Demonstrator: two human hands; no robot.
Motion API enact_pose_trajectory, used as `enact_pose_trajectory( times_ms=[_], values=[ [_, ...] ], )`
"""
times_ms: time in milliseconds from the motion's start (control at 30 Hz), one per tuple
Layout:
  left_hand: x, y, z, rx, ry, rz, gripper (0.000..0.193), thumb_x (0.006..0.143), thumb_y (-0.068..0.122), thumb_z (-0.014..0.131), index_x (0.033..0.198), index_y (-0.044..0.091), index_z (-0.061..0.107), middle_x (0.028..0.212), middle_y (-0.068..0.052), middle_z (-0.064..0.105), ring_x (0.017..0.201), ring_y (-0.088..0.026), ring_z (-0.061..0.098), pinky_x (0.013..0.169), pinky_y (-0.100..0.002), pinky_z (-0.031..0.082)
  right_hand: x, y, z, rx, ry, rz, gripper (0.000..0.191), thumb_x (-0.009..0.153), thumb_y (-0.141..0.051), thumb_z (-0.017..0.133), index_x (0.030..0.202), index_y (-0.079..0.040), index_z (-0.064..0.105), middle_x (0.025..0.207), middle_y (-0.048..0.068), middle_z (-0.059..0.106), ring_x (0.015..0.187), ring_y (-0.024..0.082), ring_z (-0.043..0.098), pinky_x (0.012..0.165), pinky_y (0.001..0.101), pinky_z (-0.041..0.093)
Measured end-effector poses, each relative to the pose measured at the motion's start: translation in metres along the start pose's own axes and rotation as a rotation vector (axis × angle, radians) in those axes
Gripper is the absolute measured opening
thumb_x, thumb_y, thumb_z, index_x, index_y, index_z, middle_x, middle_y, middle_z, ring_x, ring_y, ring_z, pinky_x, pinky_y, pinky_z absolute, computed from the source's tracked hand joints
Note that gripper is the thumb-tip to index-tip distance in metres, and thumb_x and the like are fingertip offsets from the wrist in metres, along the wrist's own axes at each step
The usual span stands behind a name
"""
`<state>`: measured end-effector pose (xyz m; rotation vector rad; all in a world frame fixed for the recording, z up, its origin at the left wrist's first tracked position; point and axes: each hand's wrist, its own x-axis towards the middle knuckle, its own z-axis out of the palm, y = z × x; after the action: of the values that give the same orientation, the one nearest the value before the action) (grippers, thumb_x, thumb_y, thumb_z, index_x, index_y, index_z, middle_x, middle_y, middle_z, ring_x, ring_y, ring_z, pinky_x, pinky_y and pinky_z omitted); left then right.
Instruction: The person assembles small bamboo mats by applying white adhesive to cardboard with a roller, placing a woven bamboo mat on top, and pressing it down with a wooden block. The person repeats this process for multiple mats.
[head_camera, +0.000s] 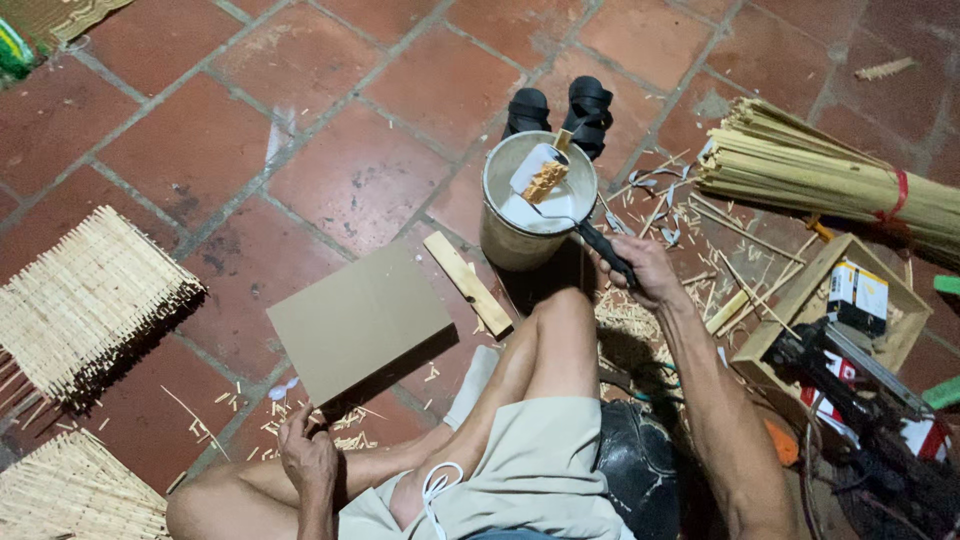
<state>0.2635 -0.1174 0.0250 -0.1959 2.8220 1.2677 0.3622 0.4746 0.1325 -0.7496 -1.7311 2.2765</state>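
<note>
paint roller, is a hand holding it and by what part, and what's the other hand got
The right hand grips the paint roller by its black handle; the left hand holds the cardboard sheet by its near edge.

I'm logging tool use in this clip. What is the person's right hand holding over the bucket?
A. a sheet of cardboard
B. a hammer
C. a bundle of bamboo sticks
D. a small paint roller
D: the right hand grips the black handle of a small paint roller, whose head rests over the white liquid in the metal bucket.
</note>
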Motion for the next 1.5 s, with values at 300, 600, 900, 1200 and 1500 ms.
enact_pose_trajectory(
  times_ms=[300, 600, 900, 1200, 1500],
  values=[
    [0.007, -0.015, 0.007, 0.059, 0.032, 0.102, 0.055, 0.08, -0.005, 0.051, 0.131, 0.005, 0.068, 0.125, -0.015, 0.062, 0.117, -0.032, 0.059, 0.106, -0.04, 0.044, -0.001, 0.013, 0.005, 0.199, -0.045, -0.033, 0.031, 0.104, -0.018, 0.058, 0.118, 0.01, 0.065, 0.082, 0.011, 0.07, 0.055, 0.009, 0.058, 0.045, 0.0178, 0.043],
    [0.005, -0.012, 0.005, 0.032, 0.023, 0.122, 0.054, 0.08, -0.005, 0.05, 0.13, 0.003, 0.067, 0.123, -0.016, 0.062, 0.113, -0.031, 0.06, 0.104, -0.041, 0.046, -0.03, -0.013, 0.029, -0.52, 0.252, -0.349, 0.034, 0.093, -0.015, 0.073, 0.124, -0.003, 0.073, 0.079, 0.001, 0.067, 0.061, 0.008, 0.057, 0.051, 0.0243, 0.045],
    [0.006, -0.008, 0.004, 0.011, 0.042, 0.173, 0.056, 0.078, -0.006, 0.049, 0.13, 0.003, 0.068, 0.12, -0.018, 0.062, 0.111, -0.033, 0.059, 0.103, -0.042, 0.046, -0.042, -0.039, 0.054, -1.06, 0.343, -0.685, 0.032, 0.094, -0.016, 0.075, 0.124, -0.003, 0.075, 0.091, 0.011, 0.072, 0.075, 0.015, 0.064, 0.06, 0.0306, 0.05],
    [0.018, -0.006, 0.008, -0.047, 0.077, 0.152, 0.037, 0.086, -0.004, 0.055, 0.12, 0.003, 0.07, 0.12, -0.018, 0.066, 0.115, -0.036, 0.06, 0.102, -0.043, 0.046, -0.042, -0.105, 0.087, -0.471, 0.194, -0.451, 0.03, 0.095, -0.004, 0.071, 0.124, 0.003, 0.071, 0.092, 0.011, 0.071, 0.064, 0.01, 0.061, 0.052, 0.0247, 0.046],
    [0.04, 0.002, -0.011, -0.284, 0.154, -0.103, 0.03, 0.092, 0.003, 0.058, 0.12, 0.004, 0.069, 0.116, -0.014, 0.07, 0.103, -0.032, 0.068, 0.091, -0.038, 0.051, 0.01, -0.059, 0.173, -0.485, -0.244, -0.296, 0.035, 0.094, -0.005, 0.074, 0.127, 0.005, 0.07, 0.095, 0.007, 0.07, 0.073, 0.01, 0.062, 0.063, 0.0223, 0.049]
  ],
)
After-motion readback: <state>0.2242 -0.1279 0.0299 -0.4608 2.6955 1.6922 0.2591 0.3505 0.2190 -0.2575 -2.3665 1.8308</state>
